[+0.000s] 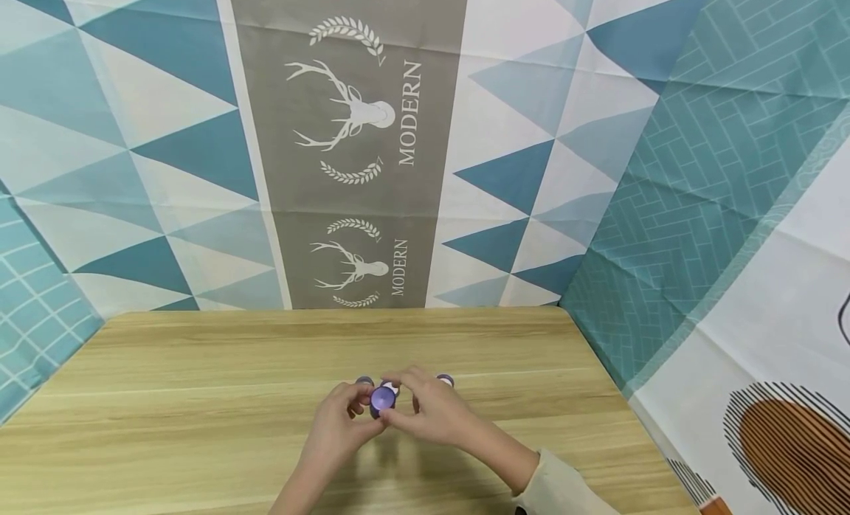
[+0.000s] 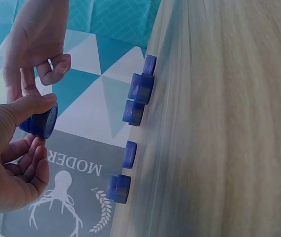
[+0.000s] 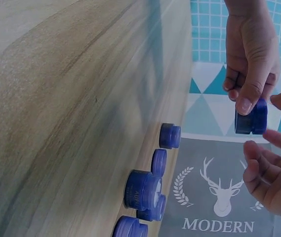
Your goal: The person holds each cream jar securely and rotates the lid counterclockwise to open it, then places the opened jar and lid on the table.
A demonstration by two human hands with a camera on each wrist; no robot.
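Observation:
A small purple-blue cosmetic jar [image 1: 382,401] is held above the wooden table, its round lid facing the head camera. My left hand [image 1: 337,425] pinches the jar's body, with the thumb along its side in the left wrist view. My right hand [image 1: 434,410] has its thumb and a finger at opposite edges of the lid [image 3: 261,116]. In the right wrist view the lid sits against the jar; whether it is screwed tight cannot be told. Behind the hands, more jars [image 2: 141,89] and thin lids [image 2: 129,154] stand on the table, partly hidden in the head view.
The wood-grain table [image 1: 199,382] reaches back to a patterned cloth wall [image 1: 358,205]. Other cloth hangs at the left and right sides. In the right wrist view a lettered jar [image 3: 140,190] stands near another jar [image 3: 170,136] and a flat lid [image 3: 159,162].

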